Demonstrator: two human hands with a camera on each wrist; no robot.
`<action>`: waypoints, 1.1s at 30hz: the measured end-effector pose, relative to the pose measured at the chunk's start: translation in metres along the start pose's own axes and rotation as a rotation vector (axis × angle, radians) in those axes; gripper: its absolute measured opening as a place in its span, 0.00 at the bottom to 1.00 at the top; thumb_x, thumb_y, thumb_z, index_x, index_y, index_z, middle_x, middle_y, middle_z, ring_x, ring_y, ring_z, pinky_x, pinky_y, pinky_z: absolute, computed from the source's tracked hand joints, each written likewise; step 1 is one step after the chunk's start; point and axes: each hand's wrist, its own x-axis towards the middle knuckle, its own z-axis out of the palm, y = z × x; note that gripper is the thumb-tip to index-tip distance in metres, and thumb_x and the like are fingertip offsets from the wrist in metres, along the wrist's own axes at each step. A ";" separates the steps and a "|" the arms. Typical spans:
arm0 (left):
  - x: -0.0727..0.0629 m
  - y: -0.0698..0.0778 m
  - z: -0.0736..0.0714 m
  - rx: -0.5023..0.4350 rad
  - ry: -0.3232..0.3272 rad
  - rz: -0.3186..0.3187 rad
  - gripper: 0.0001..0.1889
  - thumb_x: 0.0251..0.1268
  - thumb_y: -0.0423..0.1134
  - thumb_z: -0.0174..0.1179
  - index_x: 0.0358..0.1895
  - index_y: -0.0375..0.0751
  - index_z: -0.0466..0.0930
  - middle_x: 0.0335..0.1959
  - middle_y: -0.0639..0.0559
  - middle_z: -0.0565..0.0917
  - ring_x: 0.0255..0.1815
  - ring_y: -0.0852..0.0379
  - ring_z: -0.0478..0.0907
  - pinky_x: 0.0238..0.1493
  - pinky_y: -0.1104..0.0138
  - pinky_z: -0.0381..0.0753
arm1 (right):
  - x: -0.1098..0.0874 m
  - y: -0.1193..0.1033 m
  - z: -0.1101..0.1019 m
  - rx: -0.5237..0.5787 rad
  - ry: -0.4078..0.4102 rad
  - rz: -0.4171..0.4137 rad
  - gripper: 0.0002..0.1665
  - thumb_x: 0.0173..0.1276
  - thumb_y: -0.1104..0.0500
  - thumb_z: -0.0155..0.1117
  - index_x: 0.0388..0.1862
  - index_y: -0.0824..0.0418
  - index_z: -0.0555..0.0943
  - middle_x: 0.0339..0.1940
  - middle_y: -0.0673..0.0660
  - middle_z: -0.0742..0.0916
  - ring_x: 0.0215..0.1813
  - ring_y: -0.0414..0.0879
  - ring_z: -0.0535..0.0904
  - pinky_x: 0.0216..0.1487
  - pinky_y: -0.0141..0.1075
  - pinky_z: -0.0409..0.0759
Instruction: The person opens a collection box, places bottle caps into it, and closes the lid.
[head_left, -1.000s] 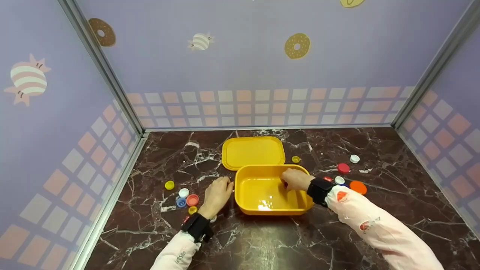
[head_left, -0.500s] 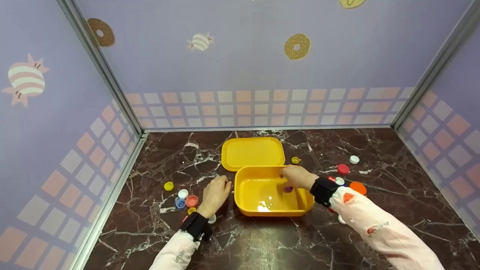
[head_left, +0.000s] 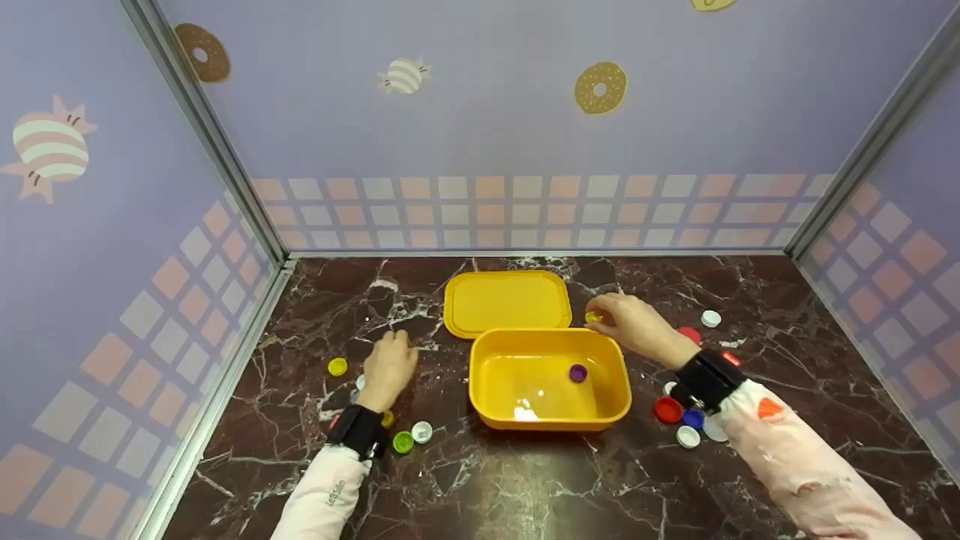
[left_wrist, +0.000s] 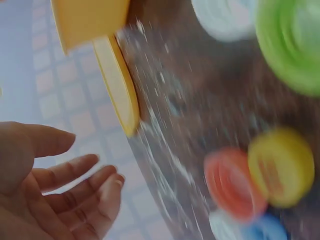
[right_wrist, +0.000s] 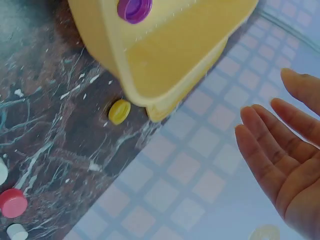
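From the head view I see the right hand (head_left: 631, 327) poised over a small yellow cap (head_left: 592, 317), just past the far right corner of the yellow box (head_left: 551, 424), where a purple cap (head_left: 577, 373) sits on the floor inside. The left hand (head_left: 390, 367) hangs near the caps on its own side, with a green cap (head_left: 403, 442) and a white cap (head_left: 422, 432) beside its wrist. From the left wrist, that hand's fingers are loosely bent, the thumb well apart from them, nothing held; below lie a coral cap (left_wrist: 236, 184) and an orange-yellow cap (left_wrist: 281, 167) leaning together, both blurred. From the right wrist, the fingers are spread in an easy curve, thumb away and palm bare, and the yellow cap lies on the dark counter (right_wrist: 75, 155), clear of them. It looks like thin moulded plastic, so I'd expect it to be light, stiff and hard to break, yet quick to skid on that polished surface. I'd pinch it across opposite sides of the rim, thumb against forefinger, pressing gently so it doesn't shoot away.
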 end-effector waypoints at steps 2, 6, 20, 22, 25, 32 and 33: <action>0.002 -0.010 -0.005 0.052 -0.024 -0.057 0.14 0.54 0.36 0.61 0.37 0.28 0.72 0.33 0.35 0.73 0.35 0.37 0.73 0.27 0.48 0.74 | -0.005 0.004 -0.002 0.023 0.019 0.034 0.09 0.58 0.61 0.65 0.38 0.61 0.79 0.31 0.53 0.81 0.29 0.43 0.76 0.30 0.36 0.76; 0.004 -0.035 -0.008 0.148 -0.025 -0.165 0.20 0.53 0.35 0.62 0.44 0.24 0.69 0.40 0.30 0.68 0.40 0.33 0.69 0.28 0.46 0.74 | -0.016 0.014 -0.003 0.049 0.053 0.046 0.08 0.58 0.61 0.65 0.37 0.62 0.79 0.29 0.52 0.80 0.27 0.41 0.76 0.27 0.34 0.76; -0.003 -0.072 0.003 0.120 -0.149 -0.345 0.23 0.58 0.39 0.60 0.48 0.24 0.65 0.45 0.24 0.62 0.42 0.28 0.66 0.31 0.43 0.71 | -0.055 0.046 0.007 0.116 0.059 0.131 0.06 0.59 0.65 0.63 0.36 0.65 0.79 0.30 0.54 0.81 0.31 0.46 0.78 0.33 0.39 0.78; -0.003 -0.073 0.004 0.110 -0.156 -0.348 0.22 0.58 0.37 0.59 0.48 0.24 0.66 0.45 0.24 0.62 0.42 0.28 0.66 0.31 0.43 0.71 | -0.058 0.047 0.007 0.113 0.058 0.148 0.06 0.59 0.64 0.63 0.35 0.64 0.79 0.31 0.54 0.81 0.32 0.46 0.79 0.34 0.41 0.78; -0.004 -0.073 0.006 0.093 -0.149 -0.351 0.16 0.61 0.33 0.54 0.48 0.24 0.67 0.44 0.24 0.62 0.41 0.28 0.66 0.31 0.43 0.72 | -0.063 0.049 0.007 0.090 0.052 0.180 0.06 0.59 0.63 0.64 0.35 0.63 0.79 0.31 0.54 0.81 0.31 0.46 0.78 0.33 0.41 0.78; -0.007 -0.075 0.006 0.078 -0.091 -0.340 0.12 0.67 0.27 0.38 0.42 0.18 0.67 0.43 0.23 0.62 0.40 0.28 0.67 0.30 0.44 0.72 | -0.070 0.052 0.009 0.061 0.040 0.200 0.07 0.60 0.62 0.63 0.36 0.65 0.80 0.30 0.53 0.81 0.29 0.44 0.77 0.29 0.37 0.76; -0.007 -0.076 0.006 0.084 -0.083 -0.329 0.11 0.66 0.26 0.38 0.41 0.18 0.67 0.42 0.23 0.62 0.39 0.28 0.67 0.29 0.44 0.73 | -0.070 0.053 0.009 0.059 0.042 0.202 0.06 0.60 0.63 0.63 0.35 0.64 0.80 0.30 0.53 0.81 0.29 0.43 0.77 0.29 0.36 0.76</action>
